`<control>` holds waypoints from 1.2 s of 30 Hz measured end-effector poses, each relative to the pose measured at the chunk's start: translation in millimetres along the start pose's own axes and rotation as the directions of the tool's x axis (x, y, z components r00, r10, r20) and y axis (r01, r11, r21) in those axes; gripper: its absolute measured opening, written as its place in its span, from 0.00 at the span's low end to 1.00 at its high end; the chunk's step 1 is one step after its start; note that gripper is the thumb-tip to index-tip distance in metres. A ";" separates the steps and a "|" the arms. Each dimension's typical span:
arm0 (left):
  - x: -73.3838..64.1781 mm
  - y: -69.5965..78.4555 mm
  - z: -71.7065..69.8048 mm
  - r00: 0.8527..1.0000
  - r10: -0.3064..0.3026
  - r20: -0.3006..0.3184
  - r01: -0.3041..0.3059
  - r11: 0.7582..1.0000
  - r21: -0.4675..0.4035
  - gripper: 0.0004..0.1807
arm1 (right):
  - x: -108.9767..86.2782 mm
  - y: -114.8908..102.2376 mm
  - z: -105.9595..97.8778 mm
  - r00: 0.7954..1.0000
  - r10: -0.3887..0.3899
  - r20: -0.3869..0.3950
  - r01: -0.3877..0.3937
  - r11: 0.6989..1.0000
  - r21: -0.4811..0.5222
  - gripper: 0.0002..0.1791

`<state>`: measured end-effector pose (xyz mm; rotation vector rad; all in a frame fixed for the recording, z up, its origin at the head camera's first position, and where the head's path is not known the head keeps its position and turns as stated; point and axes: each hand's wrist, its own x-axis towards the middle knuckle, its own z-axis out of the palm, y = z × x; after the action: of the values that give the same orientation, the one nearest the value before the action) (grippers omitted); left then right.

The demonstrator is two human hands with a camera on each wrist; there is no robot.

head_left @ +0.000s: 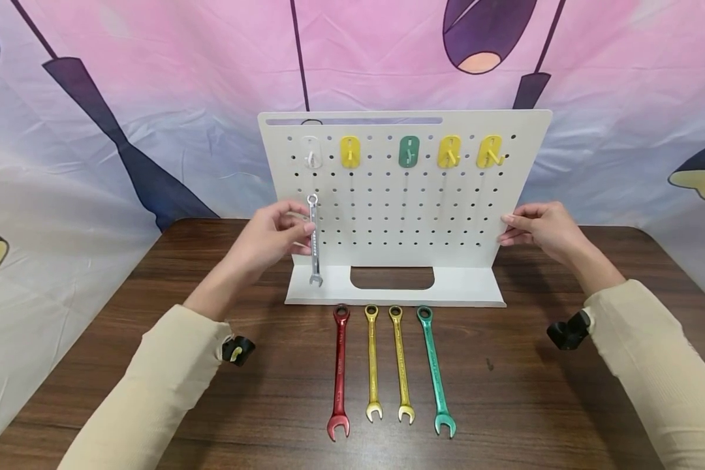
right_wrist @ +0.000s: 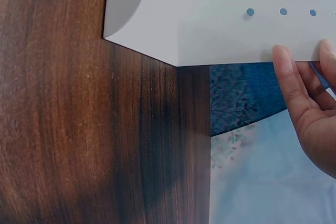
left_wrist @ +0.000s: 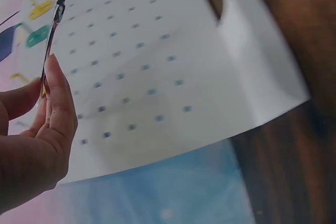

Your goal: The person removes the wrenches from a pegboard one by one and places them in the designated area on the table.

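Note:
A silver combination wrench [head_left: 314, 245] is pinched between the thumb and fingers of my left hand [head_left: 276, 232], upright with its ring end on top. It stands in front of the left side of a white pegboard [head_left: 388, 215], below the white hook [head_left: 312, 153]. My right hand [head_left: 543, 228] grips the pegboard's right edge, thumb in front; the right wrist view shows the fingers [right_wrist: 286, 61] at that edge. In the left wrist view the silver wrench [left_wrist: 51, 38] points up from the fingertips, its lower part hidden by the hand.
Along the board's top sit yellow hooks [head_left: 350, 152] and a green hook [head_left: 409, 151]. On the wooden table [head_left: 505, 405] before the board lie a red wrench [head_left: 341, 372], two yellow wrenches [head_left: 373, 362] and a green wrench [head_left: 435, 372]. A patterned cloth [head_left: 182, 98] hangs behind.

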<state>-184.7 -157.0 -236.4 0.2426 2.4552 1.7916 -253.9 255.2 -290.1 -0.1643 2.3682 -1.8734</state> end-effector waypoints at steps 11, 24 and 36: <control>-12.2 -43.5 13.7 0.977 -0.153 0.151 0.153 0.988 0.012 0.10 | 0.0 -0.3 -0.2 1.000 -0.008 0.000 0.008 1.000 0.006 0.12; -28.5 -75.9 20.1 0.917 -0.301 0.263 0.318 0.948 -0.026 0.08 | 2.2 -0.9 1.0 1.000 0.012 -0.008 -0.012 0.999 0.035 0.09; -35.2 -86.7 22.6 0.890 -0.325 0.322 0.348 0.937 -0.017 0.07 | 0.5 -1.7 1.1 1.000 0.009 -0.007 -0.009 0.999 0.033 0.09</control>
<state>-152.7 -168.1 -326.6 0.0790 2.0563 1.5555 -254.2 253.6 -288.7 -0.1439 2.3366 -1.9113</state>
